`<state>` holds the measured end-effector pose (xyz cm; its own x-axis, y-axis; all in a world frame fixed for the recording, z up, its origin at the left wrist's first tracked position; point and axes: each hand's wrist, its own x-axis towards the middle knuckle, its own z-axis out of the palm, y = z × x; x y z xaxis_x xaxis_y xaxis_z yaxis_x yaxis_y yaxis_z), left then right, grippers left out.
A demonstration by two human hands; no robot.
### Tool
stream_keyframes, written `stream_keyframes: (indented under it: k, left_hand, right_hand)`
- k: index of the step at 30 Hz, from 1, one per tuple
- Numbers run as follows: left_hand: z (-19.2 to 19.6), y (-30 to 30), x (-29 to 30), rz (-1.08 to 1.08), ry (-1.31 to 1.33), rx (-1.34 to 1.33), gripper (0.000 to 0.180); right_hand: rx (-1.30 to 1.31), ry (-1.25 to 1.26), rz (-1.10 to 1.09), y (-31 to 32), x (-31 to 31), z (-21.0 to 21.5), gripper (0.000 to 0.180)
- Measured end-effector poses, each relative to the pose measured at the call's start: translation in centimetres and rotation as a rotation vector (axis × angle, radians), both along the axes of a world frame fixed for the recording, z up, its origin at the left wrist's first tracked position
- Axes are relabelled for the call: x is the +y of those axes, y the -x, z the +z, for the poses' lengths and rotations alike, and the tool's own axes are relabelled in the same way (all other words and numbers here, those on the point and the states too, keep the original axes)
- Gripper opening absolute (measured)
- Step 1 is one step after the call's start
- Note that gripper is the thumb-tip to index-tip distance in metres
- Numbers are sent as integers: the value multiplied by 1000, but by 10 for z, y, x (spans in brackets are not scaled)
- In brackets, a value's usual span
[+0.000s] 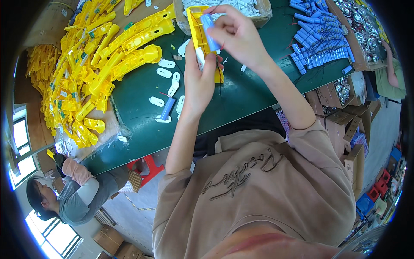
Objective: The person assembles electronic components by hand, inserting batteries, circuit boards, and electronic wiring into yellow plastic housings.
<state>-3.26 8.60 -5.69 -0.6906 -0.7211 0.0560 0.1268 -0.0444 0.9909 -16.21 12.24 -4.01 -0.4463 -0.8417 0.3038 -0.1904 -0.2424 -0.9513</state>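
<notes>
My left hand [198, 82] grips a long yellow plastic shell [196, 26] from below, holding it above the green table [241, 97]. My right hand [237, 34] pinches a blue cylindrical battery cell [210, 31] with thin red wires and presses it into the open side of the shell. A white plastic piece [200, 56] sits under my left thumb against the shell.
A big heap of yellow shells [95, 64] covers the table's left. White oval pieces [166, 73] and one loose blue cell [167, 108] lie near my left arm. Rows of blue cells [319, 43] lie at right, beside boxes of metal parts [358, 21]. Another person [73, 190] sits lower left.
</notes>
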Motion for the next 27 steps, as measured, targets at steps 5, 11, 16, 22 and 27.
stream_keyframes:
  k: [5, 11, 16, 22, 27]
  left_hand:
    - [-6, -14, -15, 114, -46, -17, 29]
    - [7, -19, -17, 96, -134, 110, 39]
    - [13, -21, -18, 117, -94, 137, 39]
    - [11, -21, -21, 100, -78, 117, 39]
    - [7, -11, -9, 90, 10, 154, 42]
  right_hand:
    - [247, -33, -183, 44, 28, -4, 35]
    - [865, -313, -300, 96, 61, -60, 53]
    - [579, -608, -278, 94, 75, -53, 72]
    - [898, -319, -535, 107, 78, -30, 41]
    - [557, -72, -207, -20, 45, 19, 31]
